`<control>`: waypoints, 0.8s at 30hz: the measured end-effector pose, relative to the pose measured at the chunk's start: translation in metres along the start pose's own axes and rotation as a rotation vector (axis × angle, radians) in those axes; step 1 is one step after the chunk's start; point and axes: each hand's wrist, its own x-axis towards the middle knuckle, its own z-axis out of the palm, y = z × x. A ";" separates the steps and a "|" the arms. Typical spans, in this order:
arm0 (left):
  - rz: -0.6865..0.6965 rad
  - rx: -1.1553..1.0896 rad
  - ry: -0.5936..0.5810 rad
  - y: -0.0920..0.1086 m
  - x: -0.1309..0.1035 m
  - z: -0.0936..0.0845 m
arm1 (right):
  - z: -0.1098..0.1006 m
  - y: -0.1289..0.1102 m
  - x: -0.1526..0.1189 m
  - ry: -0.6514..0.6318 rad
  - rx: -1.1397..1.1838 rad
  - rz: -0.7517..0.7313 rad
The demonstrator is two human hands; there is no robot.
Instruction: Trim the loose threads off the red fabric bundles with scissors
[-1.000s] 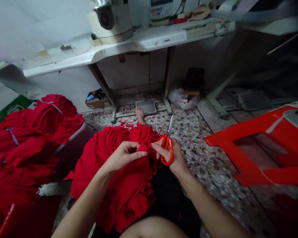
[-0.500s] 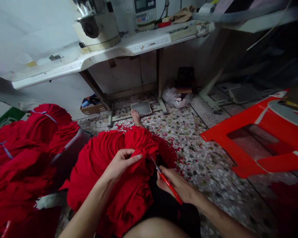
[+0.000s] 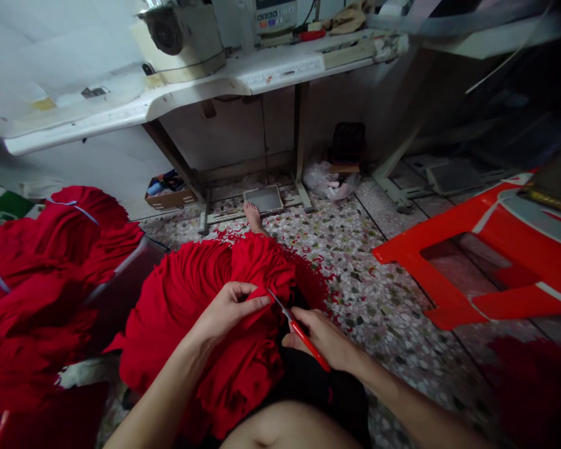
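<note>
A large heap of red fabric pieces [image 3: 177, 299] lies across my lap. My left hand [image 3: 231, 308] pinches an edge of this red fabric between thumb and fingers. In my right hand [image 3: 320, 337] is a pair of scissors [image 3: 307, 344] with red handles, gripped in closed fingers. The scissor tips point up and left, touching or very close to the fabric beside my left fingertips. Whether the blades are parted cannot be made out.
Tied red fabric bundles [image 3: 70, 231] fill a container at left. A sewing machine [image 3: 177, 40] stands on the white table [image 3: 280, 72] ahead, over a foot pedal [image 3: 264, 199]. At right is an orange stool [image 3: 486, 249]. Red scraps [image 3: 315, 274] litter the speckled floor.
The scissors in my right hand have moved left and slightly up, closer to my left fingertips. My left hand keeps its pinch on the fabric. The view has shifted slightly.
</note>
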 end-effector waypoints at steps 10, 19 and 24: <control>-0.039 -0.019 0.013 -0.003 0.002 0.005 | 0.008 0.029 -0.021 0.050 -0.031 0.046; -0.061 0.042 -0.032 -0.004 0.006 0.014 | 0.004 0.016 -0.020 -0.005 -0.031 -0.008; -0.056 0.084 -0.046 -0.008 0.007 0.014 | 0.008 0.020 -0.017 0.026 -0.033 -0.015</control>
